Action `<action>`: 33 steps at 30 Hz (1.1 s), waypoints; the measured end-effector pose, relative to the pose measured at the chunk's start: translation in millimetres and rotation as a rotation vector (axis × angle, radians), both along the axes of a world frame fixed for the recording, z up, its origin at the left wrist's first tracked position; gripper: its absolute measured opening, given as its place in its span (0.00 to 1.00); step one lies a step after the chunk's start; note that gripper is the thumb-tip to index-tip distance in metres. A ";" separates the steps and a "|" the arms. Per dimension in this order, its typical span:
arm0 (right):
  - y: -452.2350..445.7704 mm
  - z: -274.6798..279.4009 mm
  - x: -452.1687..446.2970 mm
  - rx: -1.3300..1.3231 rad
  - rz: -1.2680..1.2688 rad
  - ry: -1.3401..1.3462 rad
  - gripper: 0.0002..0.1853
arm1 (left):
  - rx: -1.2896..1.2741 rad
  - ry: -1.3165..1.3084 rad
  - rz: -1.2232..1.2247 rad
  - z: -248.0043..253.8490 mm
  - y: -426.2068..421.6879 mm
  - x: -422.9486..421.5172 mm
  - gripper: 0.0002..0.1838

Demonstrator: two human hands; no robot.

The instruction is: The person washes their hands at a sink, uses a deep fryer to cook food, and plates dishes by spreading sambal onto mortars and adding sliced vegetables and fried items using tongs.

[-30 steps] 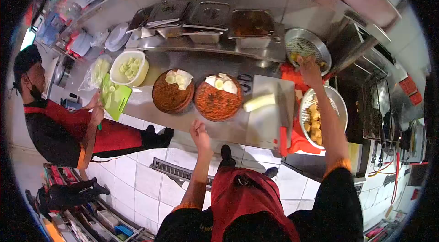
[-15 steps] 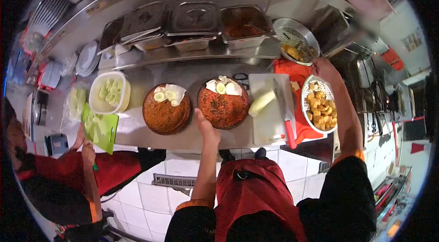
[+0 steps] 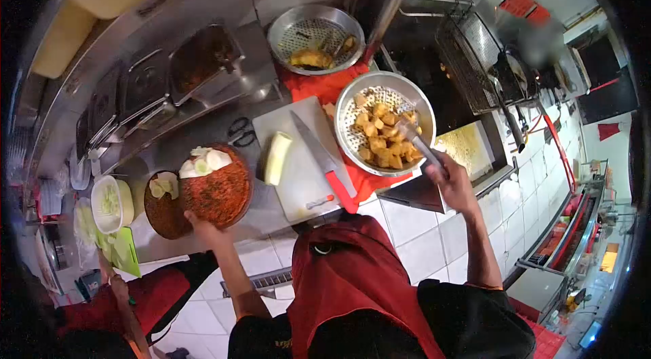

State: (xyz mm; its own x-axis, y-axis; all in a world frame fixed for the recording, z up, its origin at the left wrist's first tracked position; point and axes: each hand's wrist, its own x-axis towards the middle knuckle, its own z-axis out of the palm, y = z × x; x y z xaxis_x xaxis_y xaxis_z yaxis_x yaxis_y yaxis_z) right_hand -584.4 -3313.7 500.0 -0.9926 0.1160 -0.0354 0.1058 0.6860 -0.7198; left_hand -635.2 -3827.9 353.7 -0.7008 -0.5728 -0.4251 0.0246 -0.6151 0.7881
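Note:
My left hand [image 3: 209, 231] grips the near rim of a round bowl of red-orange food [image 3: 220, 193], topped with white slices and cucumber rounds. This bowl partly covers a second bowl of brown food [image 3: 163, 218] with cucumber on it. In my right hand [image 3: 453, 183] is a metal utensil [image 3: 426, 147], perhaps tongs, with its head among golden fried cubes [image 3: 385, 132]. The cubes lie in a perforated metal colander [image 3: 344, 105] on red cloth. My left fingers are mostly hidden under the bowl.
A white cutting board [image 3: 298, 203] carries a peeled cucumber [image 3: 278, 157] and a red-handled knife [image 3: 319, 149]. Scissors [image 3: 241, 132] lie behind it. Another colander [image 3: 278, 33] stands at the back, with fryer baskets [image 3: 475, 47] to the right. A co-worker's hand [image 3: 119, 288] is by a green board [image 3: 127, 250].
The view has turned right. My right hand has come from the colander's far side to its near right, with the utensil now in the cubes. The red-orange bowl now overlaps the brown one.

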 end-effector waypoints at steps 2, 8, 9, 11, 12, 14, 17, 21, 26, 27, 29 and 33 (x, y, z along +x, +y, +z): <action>-1.1 -3.4 14.4 0.146 0.024 -0.043 0.24 | -0.042 -0.026 -0.016 60.8 34.8 17.5 0.32; -11.9 -26.5 13.1 0.445 0.045 -0.057 0.20 | -0.008 -0.032 -0.148 69.7 128.4 61.8 0.34; -9.1 -30.3 11.6 0.363 0.053 -0.029 0.21 | -0.008 -0.146 -0.122 63.2 145.0 66.8 0.34; -2.9 -34.2 6.9 0.207 0.057 0.032 0.22 | 0.067 -0.098 -0.198 64.6 179.1 65.9 0.33; -2.4 -29.6 7.0 0.163 0.037 0.065 0.19 | 0.032 -0.076 -0.210 55.4 189.5 64.5 0.31; -12.8 -15.4 12.7 0.033 0.089 0.069 0.20 | 0.031 -0.061 -0.258 50.1 199.9 60.0 0.31; -53.3 2.0 19.8 -0.103 0.203 0.103 0.23 | 0.047 -0.075 -0.265 42.0 204.4 53.8 0.31; -65.9 -2.7 26.2 -0.190 0.096 0.036 0.22 | 0.101 -0.150 -0.223 37.1 195.6 47.5 0.30; -37.6 -51.4 10.5 0.259 -0.141 -0.001 0.20 | 0.136 -0.104 -0.269 38.2 186.0 46.0 0.29; -35.7 -57.3 7.0 0.134 -0.122 -0.002 0.19 | 0.135 -0.099 -0.264 39.2 185.7 45.7 0.29; -27.5 -76.4 6.9 0.061 -0.128 0.088 0.18 | 0.120 -0.137 -0.230 37.9 185.5 43.8 0.28; -42.0 -24.0 23.2 -0.206 -0.090 -0.083 0.18 | 0.124 -0.167 -0.250 39.6 184.7 42.9 0.26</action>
